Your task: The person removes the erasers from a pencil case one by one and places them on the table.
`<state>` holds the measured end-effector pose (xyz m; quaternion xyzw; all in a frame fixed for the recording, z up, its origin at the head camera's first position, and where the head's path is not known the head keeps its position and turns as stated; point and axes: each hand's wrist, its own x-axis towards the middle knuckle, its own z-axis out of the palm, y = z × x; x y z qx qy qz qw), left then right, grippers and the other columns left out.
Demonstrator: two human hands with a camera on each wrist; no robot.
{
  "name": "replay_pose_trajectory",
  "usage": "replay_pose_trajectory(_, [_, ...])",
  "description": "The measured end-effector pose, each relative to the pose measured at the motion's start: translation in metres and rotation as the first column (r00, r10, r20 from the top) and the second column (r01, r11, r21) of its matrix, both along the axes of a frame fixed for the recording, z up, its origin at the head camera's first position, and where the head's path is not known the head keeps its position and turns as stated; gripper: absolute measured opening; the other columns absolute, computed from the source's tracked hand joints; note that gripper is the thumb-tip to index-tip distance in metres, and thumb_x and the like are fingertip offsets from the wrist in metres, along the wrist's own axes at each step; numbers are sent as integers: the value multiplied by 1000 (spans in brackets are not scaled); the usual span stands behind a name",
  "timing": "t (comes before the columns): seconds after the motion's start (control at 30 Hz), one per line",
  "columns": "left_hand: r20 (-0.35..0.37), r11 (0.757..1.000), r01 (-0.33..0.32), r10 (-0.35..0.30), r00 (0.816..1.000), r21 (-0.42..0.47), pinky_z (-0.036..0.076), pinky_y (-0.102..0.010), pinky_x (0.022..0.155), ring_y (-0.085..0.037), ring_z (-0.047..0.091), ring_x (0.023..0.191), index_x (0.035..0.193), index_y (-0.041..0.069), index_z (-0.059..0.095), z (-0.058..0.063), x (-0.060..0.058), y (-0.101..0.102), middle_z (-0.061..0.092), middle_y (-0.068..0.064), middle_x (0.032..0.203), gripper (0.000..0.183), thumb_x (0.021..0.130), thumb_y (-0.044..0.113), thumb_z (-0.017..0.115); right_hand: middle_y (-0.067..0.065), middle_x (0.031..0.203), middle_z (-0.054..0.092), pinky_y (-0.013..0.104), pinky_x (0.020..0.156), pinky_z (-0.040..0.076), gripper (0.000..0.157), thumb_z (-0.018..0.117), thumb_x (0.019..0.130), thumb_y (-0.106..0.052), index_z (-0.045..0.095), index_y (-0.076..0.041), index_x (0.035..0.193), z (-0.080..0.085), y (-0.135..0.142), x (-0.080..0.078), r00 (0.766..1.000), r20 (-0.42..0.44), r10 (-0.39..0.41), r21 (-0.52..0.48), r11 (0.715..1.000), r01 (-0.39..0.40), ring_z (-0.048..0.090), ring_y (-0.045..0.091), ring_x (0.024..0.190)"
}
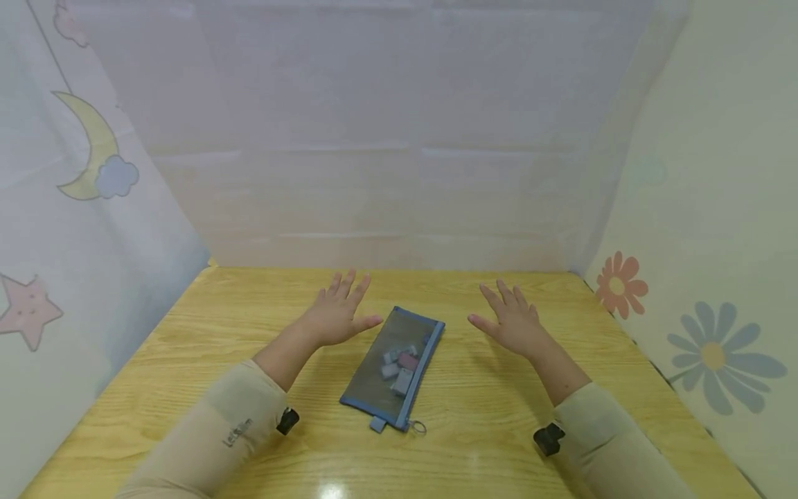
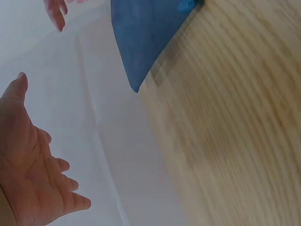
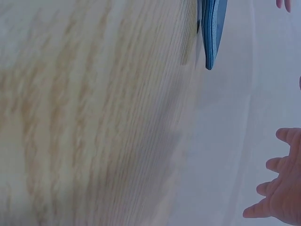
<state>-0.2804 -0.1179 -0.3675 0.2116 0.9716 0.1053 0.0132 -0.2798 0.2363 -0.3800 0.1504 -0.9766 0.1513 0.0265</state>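
A blue-edged mesh zip pouch [image 1: 372, 376] lies slanted on the wooden table in the head view, its zip along the right side and a metal ring [image 1: 418, 427] at the near end. Through the mesh show several small pale blocks [image 1: 391, 371] and a pink one [image 1: 408, 361]. My left hand [image 1: 334, 317] is spread to the left of the pouch, its thumb pointing toward the pouch's edge. On the other side my right hand [image 1: 512, 324] is spread too, farther from the pouch. Both hands hold nothing. The wrist views show part of the pouch [image 2: 141, 40] and spread fingers.
The wooden table [image 1: 249, 326] meets a pale back sheet [image 1: 386, 194]. Side sheets printed with a moon [image 1: 100, 138] and flowers [image 1: 713, 355] stand left and right. A small black device [image 1: 287, 421] sits at the left cuff, another [image 1: 548, 439] at the right.
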Motion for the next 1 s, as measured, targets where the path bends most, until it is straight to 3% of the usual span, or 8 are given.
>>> replay_pose_trajectory(0.37, [62,986,149,-145,988,-79,13,-57,108,-35,-8,137,146,24,-7,-12,10,26,-11,-11,151,93,78,78,25,24,149,5,74,94,10,81,35,88,-65,16,-12,146,2,-4,-1,1000,16,20,-31,999,-19,0,50,132])
replay_pose_trajectory(0.7, [100,979,167,-155,983,-114,12,-54,109,-33,-9,137,146,25,-6,-24,10,37,-13,-8,151,94,76,79,27,23,149,3,73,95,10,81,35,88,-65,14,-13,147,5,0,-6,999,41,22,-31,999,-21,-2,49,132])
replay_pose_trajectory(1.0, [112,964,222,-207,972,-148,13,-53,110,-34,-9,137,147,24,-2,-37,12,46,-12,-9,151,96,75,80,27,23,149,3,72,97,10,81,35,88,-65,14,-14,147,6,-1,-8,999,37,34,-28,999,-33,-1,49,133])
